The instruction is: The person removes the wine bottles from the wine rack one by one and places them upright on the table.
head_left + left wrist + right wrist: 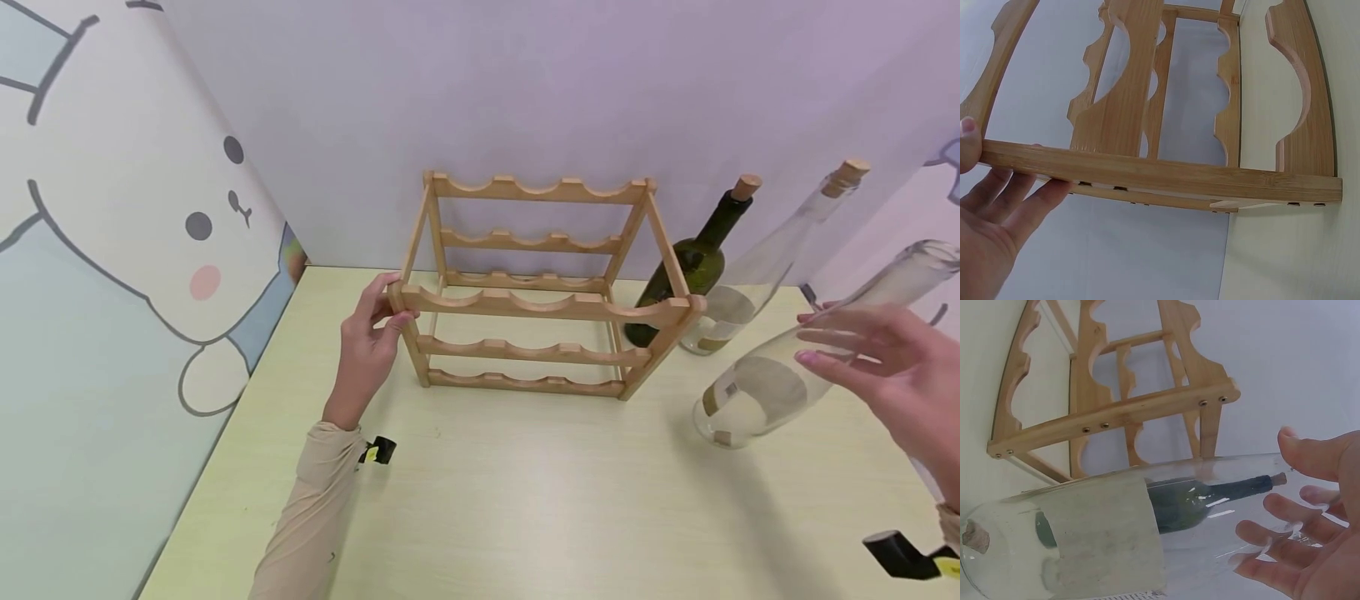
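My left hand [369, 329] grips the front left upper corner of a light wooden bottle rack [517, 304]. The thumb lies on one side of the rail and the fingers on the other, as the left wrist view shows. At the right, my right hand [892, 358] curves round the upper body of a clear glass bottle [757, 392], its thumb on the near side and fingertips showing through the glass. That bottle has a pale label [1107, 534] and an uncorked mouth; its base is on the table. No bottle sits in the rack.
Behind the held bottle stand a dark green bottle [690, 262] with a cork and another clear bottle [772, 258], also corked. The pale table [517, 492] meets a plain wall at the back and a wall with a cartoon figure [150, 208] on the left.
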The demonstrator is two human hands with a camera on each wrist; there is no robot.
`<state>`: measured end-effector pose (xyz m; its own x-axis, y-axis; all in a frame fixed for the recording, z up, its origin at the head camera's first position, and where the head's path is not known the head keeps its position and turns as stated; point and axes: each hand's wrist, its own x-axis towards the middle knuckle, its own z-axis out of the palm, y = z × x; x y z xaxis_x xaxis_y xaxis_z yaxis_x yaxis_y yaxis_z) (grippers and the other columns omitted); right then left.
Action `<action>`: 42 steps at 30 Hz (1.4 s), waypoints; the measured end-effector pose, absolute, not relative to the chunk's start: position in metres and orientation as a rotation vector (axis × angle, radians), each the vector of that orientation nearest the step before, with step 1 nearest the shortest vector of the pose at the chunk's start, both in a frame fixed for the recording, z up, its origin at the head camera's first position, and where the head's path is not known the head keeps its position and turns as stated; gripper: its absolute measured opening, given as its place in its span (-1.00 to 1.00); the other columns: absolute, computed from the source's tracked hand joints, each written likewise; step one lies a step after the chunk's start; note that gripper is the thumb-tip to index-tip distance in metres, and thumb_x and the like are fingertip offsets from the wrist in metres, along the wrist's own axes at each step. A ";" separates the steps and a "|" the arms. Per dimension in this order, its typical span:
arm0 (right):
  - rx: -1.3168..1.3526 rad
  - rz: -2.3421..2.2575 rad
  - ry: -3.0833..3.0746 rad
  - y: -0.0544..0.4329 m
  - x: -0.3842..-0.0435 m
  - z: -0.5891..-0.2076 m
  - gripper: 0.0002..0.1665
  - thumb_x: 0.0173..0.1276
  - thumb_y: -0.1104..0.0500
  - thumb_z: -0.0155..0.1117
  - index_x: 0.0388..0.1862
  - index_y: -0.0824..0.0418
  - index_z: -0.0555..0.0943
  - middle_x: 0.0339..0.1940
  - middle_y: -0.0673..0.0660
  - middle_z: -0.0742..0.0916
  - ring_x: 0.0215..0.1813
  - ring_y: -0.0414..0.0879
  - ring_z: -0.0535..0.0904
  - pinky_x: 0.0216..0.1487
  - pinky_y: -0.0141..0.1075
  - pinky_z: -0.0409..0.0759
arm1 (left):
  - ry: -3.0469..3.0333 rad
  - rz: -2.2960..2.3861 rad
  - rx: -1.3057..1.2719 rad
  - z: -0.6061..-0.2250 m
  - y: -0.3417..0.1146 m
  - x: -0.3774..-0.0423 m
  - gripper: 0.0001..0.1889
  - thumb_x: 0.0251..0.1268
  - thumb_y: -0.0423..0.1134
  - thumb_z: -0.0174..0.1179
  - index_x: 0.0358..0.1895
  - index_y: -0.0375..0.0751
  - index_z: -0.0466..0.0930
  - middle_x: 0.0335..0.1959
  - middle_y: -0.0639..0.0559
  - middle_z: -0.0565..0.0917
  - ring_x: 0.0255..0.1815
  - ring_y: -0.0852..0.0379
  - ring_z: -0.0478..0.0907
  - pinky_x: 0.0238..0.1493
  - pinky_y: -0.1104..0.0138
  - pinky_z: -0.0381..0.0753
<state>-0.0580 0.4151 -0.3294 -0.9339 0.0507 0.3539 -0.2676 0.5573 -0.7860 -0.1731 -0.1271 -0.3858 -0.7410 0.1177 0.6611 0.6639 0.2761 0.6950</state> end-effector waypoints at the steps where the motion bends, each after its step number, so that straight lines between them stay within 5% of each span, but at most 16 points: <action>1: 0.182 1.336 -2.459 0.421 -0.060 -0.332 -0.32 0.04 0.59 0.34 0.19 0.42 0.42 0.10 0.16 0.65 -0.02 -0.19 0.64 -0.18 -0.52 0.61 | -2.063 -1.480 -0.702 -0.386 -0.127 -0.173 -0.45 0.22 -0.54 0.15 0.28 -0.18 0.33 -0.22 -0.15 0.61 -0.24 -0.03 0.64 -0.31 0.38 0.68; 13: 0.105 1.334 -2.390 0.400 -0.059 -0.315 -0.42 0.08 0.68 0.19 0.09 0.35 0.49 -0.04 -0.19 0.67 -0.11 -0.42 0.61 -0.16 -0.67 0.51 | -2.057 -1.482 -0.706 -0.386 -0.127 -0.174 -0.45 0.21 -0.54 0.15 0.28 -0.16 0.34 -0.22 -0.15 0.62 -0.24 -0.03 0.64 -0.33 0.36 0.69; 29: 0.043 1.472 -2.276 0.431 -0.080 -0.326 -0.46 0.13 0.65 0.16 0.05 0.25 0.51 -0.14 -0.16 0.69 -0.16 -0.41 0.62 -0.19 -0.66 0.52 | -2.033 -1.481 -0.726 -0.387 -0.126 -0.175 -0.44 0.18 -0.57 0.16 0.27 -0.21 0.34 -0.23 -0.15 0.60 -0.25 -0.04 0.63 -0.21 0.42 0.65; 38: -0.061 1.604 -2.142 0.446 -0.096 -0.328 -0.49 0.13 0.61 0.23 -0.03 0.14 0.54 -0.23 -0.17 0.72 -0.25 -0.42 0.64 -0.31 -0.67 0.53 | -2.037 -1.445 -0.724 -0.372 -0.121 -0.165 -0.49 0.15 -0.64 0.14 0.21 -0.42 0.32 -0.26 -0.27 0.59 -0.29 -0.17 0.62 -0.21 0.46 0.64; 42: -0.123 1.549 -2.162 0.453 -0.103 -0.329 -0.50 0.15 0.56 0.24 -0.06 0.08 0.53 -0.25 -0.23 0.70 -0.28 -0.47 0.62 -0.37 -0.69 0.51 | -2.057 -1.462 -0.713 -0.375 -0.123 -0.167 -0.48 0.18 -0.58 0.14 0.24 -0.32 0.33 -0.23 -0.21 0.60 -0.26 -0.10 0.63 -0.22 0.44 0.65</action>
